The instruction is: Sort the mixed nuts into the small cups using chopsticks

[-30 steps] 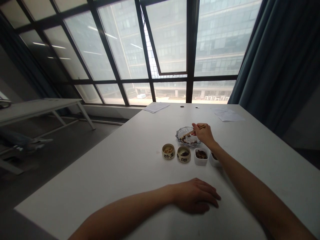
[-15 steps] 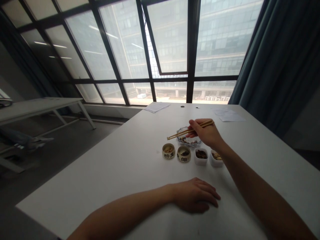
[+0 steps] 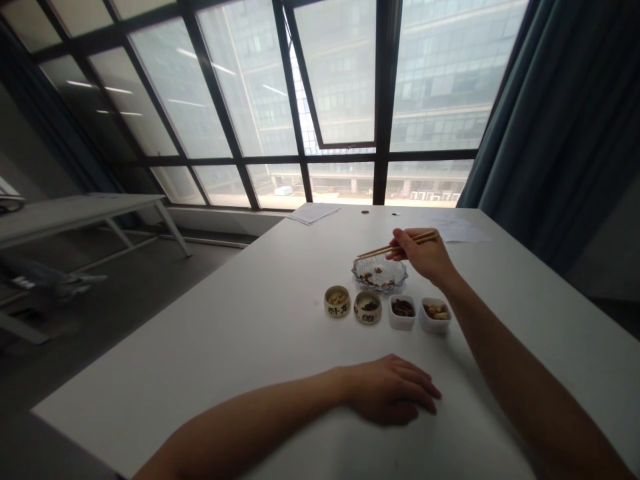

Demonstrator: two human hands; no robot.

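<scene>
The pair of wooden chopsticks (image 3: 380, 251) sits in my right hand (image 3: 419, 255), gripped narrow between thumb and fingers and angled out to the left, with the tips near the far rim of a cut-glass dish (image 3: 395, 281). On my feed I see nothing caught between the tips, and I can't tell how high they ride above the glass. The hand is just beyond the dish, which holds a few scraps of brown food. In front of the dish, a row runs along the white table (image 3: 225, 320): two round ceramic cups (image 3: 337, 301) with dark lettering, holding nuts and something dark, then two small white square dishes (image 3: 403, 313) of dark food and nuts. My left hand (image 3: 393, 390) lies flat on the tabletop nearer me, fingers loosely spread, holding nothing. Sheets of paper (image 3: 314, 213) lie at the far edge, before a tall dark-framed window (image 3: 340, 80) with a blue-grey curtain (image 3: 565, 120) to the right.
</scene>
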